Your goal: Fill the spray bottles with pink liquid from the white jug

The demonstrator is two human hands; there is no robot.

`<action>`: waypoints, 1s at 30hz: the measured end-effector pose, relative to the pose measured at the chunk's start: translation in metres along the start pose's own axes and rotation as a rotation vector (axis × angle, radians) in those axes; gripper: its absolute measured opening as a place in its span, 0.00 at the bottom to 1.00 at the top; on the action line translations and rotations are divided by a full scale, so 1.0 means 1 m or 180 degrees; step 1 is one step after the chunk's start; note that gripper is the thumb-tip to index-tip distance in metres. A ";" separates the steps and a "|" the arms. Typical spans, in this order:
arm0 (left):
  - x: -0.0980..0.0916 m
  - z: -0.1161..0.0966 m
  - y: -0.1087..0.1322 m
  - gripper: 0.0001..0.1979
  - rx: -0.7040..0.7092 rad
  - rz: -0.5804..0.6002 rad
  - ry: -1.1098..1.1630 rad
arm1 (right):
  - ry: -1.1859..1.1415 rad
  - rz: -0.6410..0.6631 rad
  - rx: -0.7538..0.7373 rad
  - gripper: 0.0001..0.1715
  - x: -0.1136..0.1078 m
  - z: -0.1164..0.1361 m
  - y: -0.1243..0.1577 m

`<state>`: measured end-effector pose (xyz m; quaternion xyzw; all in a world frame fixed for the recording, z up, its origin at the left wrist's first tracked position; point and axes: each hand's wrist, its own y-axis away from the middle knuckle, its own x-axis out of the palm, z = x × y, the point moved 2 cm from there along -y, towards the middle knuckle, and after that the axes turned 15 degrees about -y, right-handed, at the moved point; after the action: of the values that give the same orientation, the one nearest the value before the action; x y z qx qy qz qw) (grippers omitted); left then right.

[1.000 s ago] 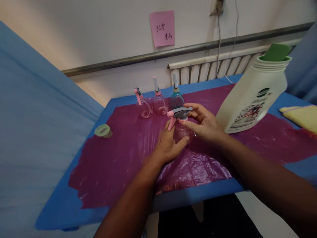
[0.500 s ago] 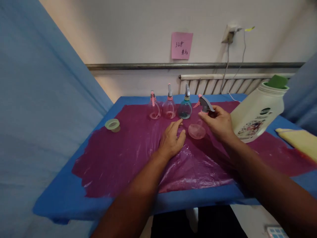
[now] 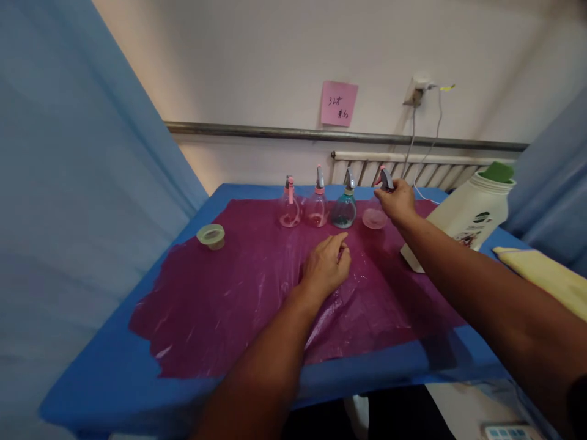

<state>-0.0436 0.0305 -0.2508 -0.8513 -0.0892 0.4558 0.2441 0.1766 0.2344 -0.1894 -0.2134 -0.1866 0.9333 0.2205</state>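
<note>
My right hand [image 3: 400, 203] grips a clear pink spray bottle [image 3: 375, 219] by its neck, just under the grey trigger head. The bottle is upright at the right end of a row; whether its base touches the sheet I cannot tell. Left of it stand a teal spray bottle [image 3: 343, 211], a pink spray bottle [image 3: 316, 211] and another pink spray bottle [image 3: 290, 212], each with some liquid low inside. My left hand [image 3: 326, 264] is over the purple plastic sheet [image 3: 229, 287], in front of the teal bottle, fingers loosely bent and thumb apart, holding nothing.
A small pale green cup [image 3: 211, 236] sits on the sheet's left side. To the right, a large cream jug [image 3: 463, 214] with green in its mouth leans partly behind my forearm. A yellow cloth [image 3: 541, 275] lies at the right edge. Blue curtains [image 3: 68, 201] flank the table.
My right hand has carried the pink spray bottle away from me, level with the row. My left hand has shifted slightly, its fingers more bent. The camera view has tilted up.
</note>
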 end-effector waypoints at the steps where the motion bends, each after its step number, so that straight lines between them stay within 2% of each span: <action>1: 0.000 0.000 0.000 0.22 0.0019 0.0012 -0.0015 | 0.0011 -0.0007 0.0020 0.15 0.003 -0.004 -0.003; 7: 0.002 -0.002 0.000 0.23 0.0125 0.0060 -0.0080 | -0.0027 -0.0001 0.0028 0.16 0.013 -0.026 -0.013; 9: 0.002 -0.003 0.000 0.23 0.0133 0.0072 -0.0089 | -0.0072 -0.0004 -0.0010 0.20 0.013 -0.030 -0.014; 12: 0.002 -0.004 0.000 0.22 0.0103 0.0068 -0.0098 | -0.0132 -0.0120 -0.0198 0.31 0.008 -0.025 -0.010; 15: 0.001 -0.005 0.000 0.22 0.0069 0.0054 -0.0108 | -0.0249 -0.0148 -0.0818 0.37 0.003 -0.007 0.003; 18: 0.000 -0.007 0.000 0.23 0.0092 0.0065 -0.0087 | -0.0512 0.0321 -0.1476 0.38 0.009 0.014 0.019; 19: 0.000 -0.008 0.000 0.23 0.0101 0.0071 -0.0084 | -0.0561 0.0501 -0.1488 0.39 0.015 0.019 0.023; 21: 0.000 -0.008 0.000 0.23 0.0093 0.0073 -0.0103 | -0.0555 0.0753 -0.1192 0.42 0.029 0.024 0.027; 25: -0.001 -0.006 0.001 0.22 0.0027 0.0083 -0.0154 | -0.0591 0.0859 -0.0625 0.43 0.060 0.025 0.027; 28: -0.001 -0.004 0.001 0.21 -0.0010 0.0026 -0.0158 | -0.0775 0.0806 -0.0520 0.34 0.071 0.025 0.028; 30: -0.001 -0.003 0.001 0.21 -0.0035 -0.0001 -0.0145 | -0.0870 0.0854 -0.0534 0.26 0.070 0.026 0.031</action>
<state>-0.0419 0.0280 -0.2487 -0.8420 -0.0973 0.4745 0.2375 0.0967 0.2364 -0.2033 -0.1254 -0.2618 0.9557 0.0483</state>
